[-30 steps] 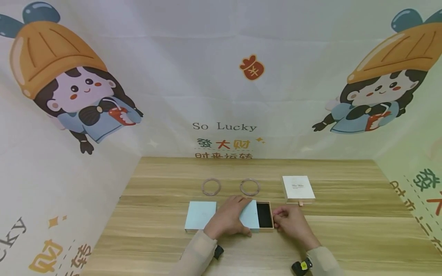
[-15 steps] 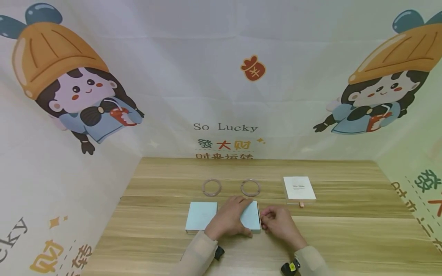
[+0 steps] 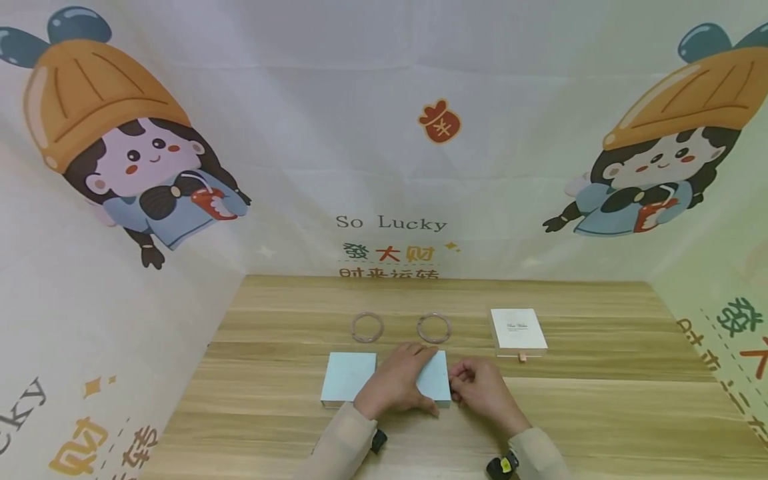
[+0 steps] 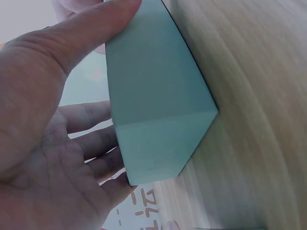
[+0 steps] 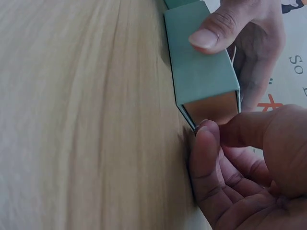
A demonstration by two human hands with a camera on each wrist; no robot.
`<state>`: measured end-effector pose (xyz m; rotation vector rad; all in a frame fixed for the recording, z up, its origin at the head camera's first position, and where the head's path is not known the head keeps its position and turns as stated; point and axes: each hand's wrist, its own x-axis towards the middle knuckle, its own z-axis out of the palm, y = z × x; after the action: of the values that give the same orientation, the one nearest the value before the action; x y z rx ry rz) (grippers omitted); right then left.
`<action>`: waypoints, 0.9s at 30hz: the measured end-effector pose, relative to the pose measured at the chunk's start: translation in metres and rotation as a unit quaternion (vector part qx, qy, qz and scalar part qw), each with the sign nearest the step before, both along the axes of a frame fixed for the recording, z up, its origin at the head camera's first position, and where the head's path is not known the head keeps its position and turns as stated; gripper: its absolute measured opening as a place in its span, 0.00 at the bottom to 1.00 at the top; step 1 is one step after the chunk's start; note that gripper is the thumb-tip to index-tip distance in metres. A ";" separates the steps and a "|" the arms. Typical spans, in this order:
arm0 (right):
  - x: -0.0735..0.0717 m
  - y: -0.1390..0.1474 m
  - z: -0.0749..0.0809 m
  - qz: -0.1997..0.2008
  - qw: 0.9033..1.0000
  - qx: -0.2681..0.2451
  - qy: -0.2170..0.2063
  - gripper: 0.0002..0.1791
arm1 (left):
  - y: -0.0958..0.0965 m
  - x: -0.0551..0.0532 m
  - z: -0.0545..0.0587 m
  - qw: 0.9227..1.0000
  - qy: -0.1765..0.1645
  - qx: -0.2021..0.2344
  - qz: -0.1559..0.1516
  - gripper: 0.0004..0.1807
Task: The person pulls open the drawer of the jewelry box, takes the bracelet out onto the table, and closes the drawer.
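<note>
My left hand [image 3: 399, 380] spans a light blue drawer box [image 3: 435, 381], thumb on the near side and fingers along the far side, as the left wrist view shows too. At the box's right end is my right hand [image 3: 483, 393], thumb and forefinger pinched together against the copper-coloured drawer front [image 5: 211, 108]. Whatever small tab sits between those fingertips is hidden. The drawer is in its sleeve. Left of it lies another light blue box [image 3: 350, 377], partly behind my left hand. Two pale purple bangles [image 3: 367, 342] lie beyond the boxes.
A white box [image 3: 519, 329] with dark lettering and a small pull tab [image 3: 522, 358] stands at the back right of the wooden table [image 3: 600, 413]. Printed cloth walls [image 3: 492, 167] enclose the table at the back and sides.
The drawer with its black lining stood partly out at first and has slid left into the sleeve. My right hand moved left with it, while my left hand kept its place.
</note>
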<state>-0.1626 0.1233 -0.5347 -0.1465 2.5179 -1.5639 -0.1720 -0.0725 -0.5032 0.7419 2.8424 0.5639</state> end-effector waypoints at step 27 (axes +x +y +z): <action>-0.035 0.034 0.030 0.183 0.975 0.105 0.064 0.36 | -0.002 0.039 -0.011 0.965 0.047 0.199 0.166 0.50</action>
<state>-0.1976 0.1578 -0.5047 -0.6594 2.5434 -1.1737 -0.1326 -0.0747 -0.5145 0.3404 2.9957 1.2056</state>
